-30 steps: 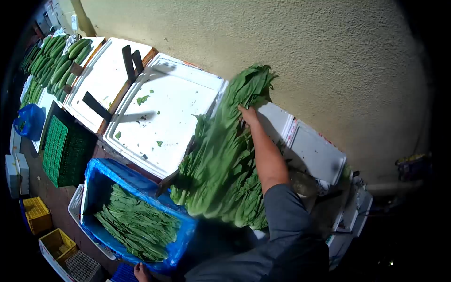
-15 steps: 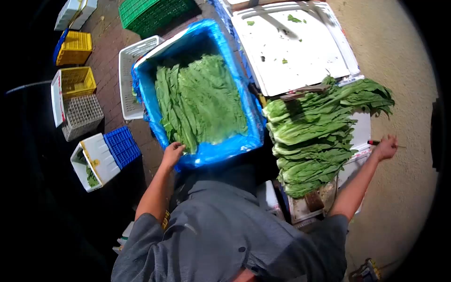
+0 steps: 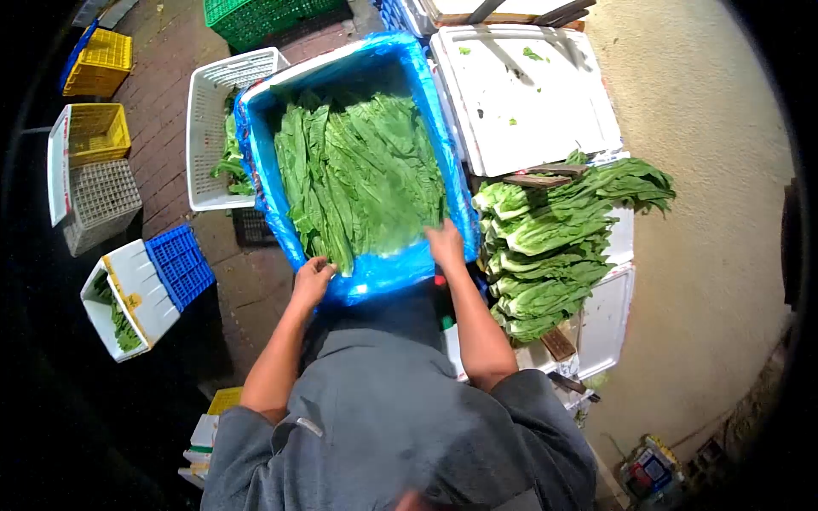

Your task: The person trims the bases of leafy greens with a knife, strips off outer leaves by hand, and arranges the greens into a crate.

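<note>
Long green leaf lettuce (image 3: 366, 170) lies in bunches inside a box (image 3: 371, 277) lined with blue plastic. At the box's near left corner, my left hand (image 3: 313, 279) has its fingers curled beside the end of a bunch; what they pinch, if anything, is hidden. My right hand (image 3: 446, 245) reaches over the near right corner, fingertips against the lettuce edge and blurred. A small red object (image 3: 440, 279) shows beside its wrist, too small to name. To the right lies a pile of lettuce bunches (image 3: 545, 247), pale stem ends toward the box.
White foam lids (image 3: 528, 94) with leaf scraps lie behind the pile. A white crate (image 3: 204, 128) holding leaves stands left of the box. Yellow crates (image 3: 100, 132), a blue crate (image 3: 181, 268) and a green crate (image 3: 264, 19) stand farther out. A wood block (image 3: 558, 344) lies near the pile.
My right hand has swung left from beyond the lettuce pile, where it held a thin tool with a red and black handle, to the box's near right corner. My left hand stays at its corner.
</note>
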Motion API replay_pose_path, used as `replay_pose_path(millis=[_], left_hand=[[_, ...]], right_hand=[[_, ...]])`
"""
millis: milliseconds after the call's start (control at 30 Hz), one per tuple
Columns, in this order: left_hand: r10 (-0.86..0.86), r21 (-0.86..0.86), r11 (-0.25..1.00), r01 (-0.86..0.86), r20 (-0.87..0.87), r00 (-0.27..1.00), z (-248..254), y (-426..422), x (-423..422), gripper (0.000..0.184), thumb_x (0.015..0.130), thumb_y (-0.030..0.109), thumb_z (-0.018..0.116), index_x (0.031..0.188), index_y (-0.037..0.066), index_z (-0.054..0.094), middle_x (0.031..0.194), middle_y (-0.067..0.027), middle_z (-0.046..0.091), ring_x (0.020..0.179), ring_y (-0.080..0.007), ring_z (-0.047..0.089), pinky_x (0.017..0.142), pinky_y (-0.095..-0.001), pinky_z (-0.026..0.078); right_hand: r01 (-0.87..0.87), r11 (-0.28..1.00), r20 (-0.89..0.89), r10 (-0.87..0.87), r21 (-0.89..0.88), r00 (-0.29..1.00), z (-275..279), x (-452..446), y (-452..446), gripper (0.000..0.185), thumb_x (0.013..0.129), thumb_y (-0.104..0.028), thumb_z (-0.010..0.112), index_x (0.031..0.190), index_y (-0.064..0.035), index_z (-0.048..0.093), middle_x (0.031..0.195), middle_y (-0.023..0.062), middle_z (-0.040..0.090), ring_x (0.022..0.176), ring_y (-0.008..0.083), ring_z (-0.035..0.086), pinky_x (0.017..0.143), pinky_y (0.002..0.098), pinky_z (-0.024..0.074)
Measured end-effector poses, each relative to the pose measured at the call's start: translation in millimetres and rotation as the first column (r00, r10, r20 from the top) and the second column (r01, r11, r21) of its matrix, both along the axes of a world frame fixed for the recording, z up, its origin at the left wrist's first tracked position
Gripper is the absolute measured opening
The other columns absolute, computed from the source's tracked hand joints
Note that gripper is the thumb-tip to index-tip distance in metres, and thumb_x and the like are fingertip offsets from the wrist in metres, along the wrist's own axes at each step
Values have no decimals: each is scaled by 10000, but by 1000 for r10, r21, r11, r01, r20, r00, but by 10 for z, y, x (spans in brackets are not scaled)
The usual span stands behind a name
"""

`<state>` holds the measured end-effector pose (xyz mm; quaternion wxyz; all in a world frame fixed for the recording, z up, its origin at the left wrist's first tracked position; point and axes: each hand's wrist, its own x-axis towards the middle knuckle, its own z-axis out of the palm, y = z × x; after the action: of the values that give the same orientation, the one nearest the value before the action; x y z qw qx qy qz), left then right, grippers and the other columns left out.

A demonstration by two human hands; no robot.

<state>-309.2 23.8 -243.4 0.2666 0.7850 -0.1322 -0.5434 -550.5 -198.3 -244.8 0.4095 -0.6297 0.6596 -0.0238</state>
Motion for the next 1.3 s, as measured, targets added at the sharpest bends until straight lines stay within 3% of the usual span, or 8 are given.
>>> replay_pose_path(millis=[33, 133, 300, 600, 767, 1067, 1233, 1300], left_hand=[[-43, -63, 997, 45, 43, 998, 5, -16, 10, 512, 907, 274, 676, 1264, -76, 570, 1031, -156, 690, 919, -213, 656, 801, -337, 525], [-17, -103, 995, 17, -7, 1000, -107, -117, -77, 496, 876, 284, 697, 1202, -81, 616, 1005, -162, 704, 896, -221, 659, 821, -331, 512], [-47, -181, 983, 18, -153, 987, -211, -324, -281, 512, 898, 283, 686, 1252, -73, 587, 1042, -171, 699, 931, -217, 658, 823, -331, 515], [-36, -161, 987, 6, -181, 983, -365, -284, -466, 495, 891, 290, 691, 1222, -70, 610, 954, -121, 695, 845, -182, 635, 775, -313, 509], [-1, -114, 993, -19, -170, 985, -357, -265, -561, 486, 898, 292, 682, 1224, -62, 611, 982, -131, 693, 856, -188, 636, 775, -316, 511], [139, -34, 986, -162, -364, 921, -142, -485, -629, 424, 930, 229, 657, 1243, -46, 578, 993, -73, 654, 731, -119, 586, 604, -251, 455], [182, 11, 980, -201, -466, 866, -309, -717, -688, 466, 957, 371, 614, 1298, 62, 538, 1046, -44, 639, 844, -166, 573, 754, -357, 506], [277, 39, 948, -315, -586, 762, -276, -836, -730, 551, 961, 440, 583, 1357, 69, 490, 1205, -92, 599, 1060, -231, 553, 910, -468, 447]], right_hand=[[-25, 999, -5, 24, -20, 1000, -75, 64, -66, 489, 795, -291, 681, 1091, 88, 598, 994, 340, 647, 960, 499, 625, 827, 527, 499], [-148, 988, -280, 128, -51, 951, -406, 181, -216, 427, 808, -277, 667, 1019, 88, 599, 952, 325, 661, 946, 477, 640, 856, 523, 500], [-70, 993, -397, 101, 92, 912, -505, 330, -259, 576, 831, -309, 668, 1225, 63, 474, 1251, 327, 541, 1092, 484, 586, 927, 525, 482], [-346, 938, -540, 286, -9, 791, -670, 331, -87, 303, 892, -168, 555, 1144, 1, 546, 1180, 250, 584, 839, 364, 703, 727, 475, 574], [-486, 870, -585, 352, -82, 730, -757, 251, -203, 246, 895, -191, 559, 1070, -21, 528, 935, 174, 650, 757, 327, 716, 610, 428, 579], [-400, 914, -415, 340, -66, 844, -269, 453, -262, 288, 844, -133, 555, 1071, 43, 559, 998, 274, 652, 793, 352, 715, 678, 461, 575], [-275, 953, -202, 297, 129, 933, 280, 439, -389, 409, 763, -213, 640, 1048, 77, 588, 995, 291, 669, 882, 402, 690, 774, 479, 558], [-251, 936, -101, 283, 245, 954, 554, 399, -401, 448, 736, -263, 664, 1022, 79, 622, 979, 291, 679, 904, 421, 672, 800, 479, 541]])
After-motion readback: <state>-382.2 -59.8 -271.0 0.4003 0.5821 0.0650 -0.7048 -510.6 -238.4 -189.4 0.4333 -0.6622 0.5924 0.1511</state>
